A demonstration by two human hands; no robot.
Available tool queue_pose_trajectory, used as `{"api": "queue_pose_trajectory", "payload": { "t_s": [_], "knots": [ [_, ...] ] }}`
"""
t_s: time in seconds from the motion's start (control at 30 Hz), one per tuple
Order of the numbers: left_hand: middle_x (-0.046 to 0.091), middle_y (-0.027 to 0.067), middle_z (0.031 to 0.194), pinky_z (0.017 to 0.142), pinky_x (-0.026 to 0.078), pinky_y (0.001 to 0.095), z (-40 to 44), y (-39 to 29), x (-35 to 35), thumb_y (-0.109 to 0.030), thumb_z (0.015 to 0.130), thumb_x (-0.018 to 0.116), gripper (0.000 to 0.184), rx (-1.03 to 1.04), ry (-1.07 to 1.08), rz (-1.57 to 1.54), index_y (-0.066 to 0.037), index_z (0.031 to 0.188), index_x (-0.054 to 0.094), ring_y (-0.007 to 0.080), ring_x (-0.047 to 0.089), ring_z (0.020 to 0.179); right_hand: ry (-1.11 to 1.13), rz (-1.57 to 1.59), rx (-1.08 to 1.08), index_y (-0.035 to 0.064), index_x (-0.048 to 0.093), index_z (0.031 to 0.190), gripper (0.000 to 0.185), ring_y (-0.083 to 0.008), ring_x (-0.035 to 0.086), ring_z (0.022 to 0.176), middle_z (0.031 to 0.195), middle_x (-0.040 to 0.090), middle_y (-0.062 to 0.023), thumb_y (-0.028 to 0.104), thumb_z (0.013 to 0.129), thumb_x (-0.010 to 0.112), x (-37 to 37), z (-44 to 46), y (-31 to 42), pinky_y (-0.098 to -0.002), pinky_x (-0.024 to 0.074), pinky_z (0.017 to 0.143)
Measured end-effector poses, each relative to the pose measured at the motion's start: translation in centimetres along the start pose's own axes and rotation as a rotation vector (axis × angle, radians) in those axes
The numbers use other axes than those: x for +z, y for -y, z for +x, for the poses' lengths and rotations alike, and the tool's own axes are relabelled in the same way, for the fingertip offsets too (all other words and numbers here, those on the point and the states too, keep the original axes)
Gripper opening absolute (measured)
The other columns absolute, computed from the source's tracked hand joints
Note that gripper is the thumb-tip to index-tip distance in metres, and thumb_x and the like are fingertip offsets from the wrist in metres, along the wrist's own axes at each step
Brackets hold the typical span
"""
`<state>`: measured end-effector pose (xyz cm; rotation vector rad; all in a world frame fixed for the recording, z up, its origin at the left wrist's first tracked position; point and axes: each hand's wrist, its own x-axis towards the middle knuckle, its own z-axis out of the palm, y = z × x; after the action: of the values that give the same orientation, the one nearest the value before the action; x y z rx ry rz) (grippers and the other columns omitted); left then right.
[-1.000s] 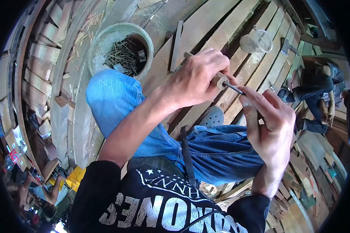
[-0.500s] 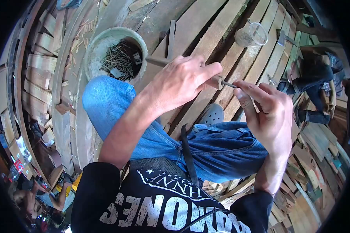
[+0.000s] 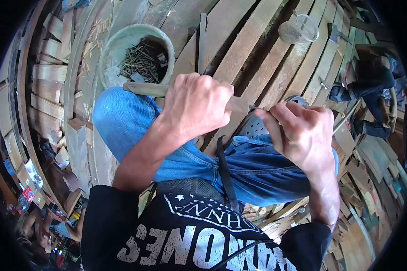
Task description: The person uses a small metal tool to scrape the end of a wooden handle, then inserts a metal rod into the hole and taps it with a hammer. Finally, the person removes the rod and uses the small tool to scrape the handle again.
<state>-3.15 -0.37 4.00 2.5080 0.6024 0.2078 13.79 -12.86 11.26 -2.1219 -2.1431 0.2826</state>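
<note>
Hands: two, the person's own. One wooden stick [image 3: 144, 89] in the left hand [image 3: 196, 104]; one thin rod [image 3: 254, 108], mostly hidden, at the fingertips of the right hand [image 3: 303, 131]. Beyond the left hand: one bucket [image 3: 114, 61], its heaped metal pieces [image 3: 142, 63] too tangled to count; one narrow strip [image 3: 202, 40]. Beyond the right: one clear container [image 3: 294, 30], one metal-headed tool [image 3: 334, 34]. Between the hands: one perforated clog [image 3: 256, 126] plainly seen. Well right of the right hand: one co-worker [image 3: 371, 86]. Far left of both: at least one more person [image 3: 43, 228], number unclear.
</note>
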Motion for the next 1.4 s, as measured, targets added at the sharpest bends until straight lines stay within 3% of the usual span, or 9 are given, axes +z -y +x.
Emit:
{"api": "queue_pose_trajectory", "payload": {
  "t_s": [0.13, 0.3, 0.53, 0.67, 0.8, 1.0, 1.1, 1.3, 1.4],
  "knots": [
    [0.064, 0.0165, 0.063, 0.061, 0.053, 0.043, 0.2, -0.1, 0.5, -0.013, 0.063, 0.07, 0.015, -0.065, 0.157, 0.122, -0.005, 0.076, 0.071, 0.0352, 0.066, 0.062, 0.052, 0.02, -0.002, 0.0108, 0.06, 0.068, 0.028, -0.0221, 0.055, 0.04, 0.049, 0.052, -0.0028, 0.029, 0.088, 0.067, 0.9, -0.3, 0.1, -0.0358, 0.0394, 0.038],
    [0.064, 0.0161, 0.063, 0.062, 0.053, 0.0437, -0.1, 0.1, 0.5, -0.012, 0.063, 0.07, 0.013, -0.049, 0.124, 0.072, -0.005, 0.074, 0.07, 0.0355, 0.066, 0.062, 0.039, 0.134, 0.065, 0.0055, 0.063, 0.073, 0.025, -0.0268, 0.059, 0.045, 0.053, 0.058, -0.0064, 0.024, 0.089, 0.066, 1.0, -0.4, 0.2, -0.0378, 0.0436, 0.04],
    [0.064, 0.0158, 0.063, 0.061, 0.053, 0.0435, -0.4, 0.0, -0.2, -0.011, 0.063, 0.07, 0.012, -0.014, 0.103, 0.059, -0.004, 0.073, 0.069, 0.0352, 0.066, 0.062, -0.004, 0.308, 0.107, 0.0051, 0.062, 0.073, 0.021, -0.0273, 0.059, 0.045, 0.053, 0.058, -0.008, 0.02, 0.087, 0.067, 0.8, -0.6, 0.4, -0.0379, 0.045, 0.041],
    [0.063, 0.0159, 0.061, 0.061, 0.052, 0.0441, -0.4, 0.0, 0.4, -0.011, 0.064, 0.07, 0.011, -0.029, 0.096, 0.094, -0.003, 0.071, 0.067, 0.0355, 0.065, 0.061, 0.086, 0.153, 0.095, 0.0035, 0.065, 0.075, 0.019, -0.0277, 0.06, 0.046, 0.054, 0.058, -0.0103, 0.019, 0.087, 0.069, 1.1, -1.1, 1.0, -0.0379, 0.0461, 0.043],
    [0.061, 0.0156, 0.059, 0.059, 0.051, 0.0448, -0.6, -0.1, 0.0, -0.011, 0.065, 0.069, 0.008, -0.023, 0.099, 0.068, -0.005, 0.067, 0.065, 0.0363, 0.064, 0.06, 0.094, 0.446, 0.181, 0.002, 0.068, 0.074, 0.02, -0.0285, 0.06, 0.044, 0.047, 0.055, -0.0115, 0.017, 0.088, 0.068, 0.5, -0.5, 0.6, -0.0377, 0.0472, 0.043],
    [0.061, 0.0158, 0.059, 0.058, 0.051, 0.0437, -0.5, 0.0, -0.1, -0.011, 0.065, 0.069, 0.008, 0.02, 0.048, 0.071, -0.005, 0.07, 0.066, 0.036, 0.064, 0.06, 0.003, 0.301, 0.202, -0.0014, 0.068, 0.073, 0.021, -0.0329, 0.057, 0.043, 0.045, 0.049, -0.0148, 0.015, 0.087, 0.07, 0.5, -0.8, 1.6, -0.0401, 0.0461, 0.043],
    [0.063, 0.0163, 0.063, 0.058, 0.051, 0.0438, -0.6, -0.2, -0.4, -0.01, 0.065, 0.069, 0.013, 0.01, 0.101, 0.034, -0.005, 0.076, 0.069, 0.036, 0.064, 0.061, 0.101, 0.56, 0.194, -0.0006, 0.067, 0.074, 0.021, -0.0328, 0.058, 0.043, 0.047, 0.052, -0.0145, 0.015, 0.087, 0.07, -0.1, -0.4, 0.4, -0.0395, 0.0469, 0.044],
    [0.065, 0.0185, 0.067, 0.058, 0.052, 0.0427, -0.2, -0.1, -0.6, -0.009, 0.064, 0.069, 0.018, 0.034, 0.004, -0.017, -0.003, 0.08, 0.072, 0.0367, 0.065, 0.062, -0.001, 0.359, 0.173, 0.0003, 0.066, 0.074, 0.016, -0.0311, 0.061, 0.047, 0.05, 0.056, -0.0136, 0.013, 0.085, 0.068, -0.5, -0.5, 1.1, -0.0383, 0.0488, 0.046],
    [0.064, 0.0166, 0.063, 0.061, 0.054, 0.0424, -0.2, -0.2, -0.7, -0.014, 0.064, 0.072, 0.012, 0.028, 0.01, -0.027, -0.003, 0.07, 0.069, 0.0336, 0.067, 0.062, 0.018, 0.239, 0.102, 0.0012, 0.063, 0.075, 0.014, -0.0294, 0.062, 0.048, 0.053, 0.058, -0.0121, 0.012, 0.084, 0.065, -0.5, -0.4, 1.1, -0.038, 0.049, 0.045]
  ]
}}
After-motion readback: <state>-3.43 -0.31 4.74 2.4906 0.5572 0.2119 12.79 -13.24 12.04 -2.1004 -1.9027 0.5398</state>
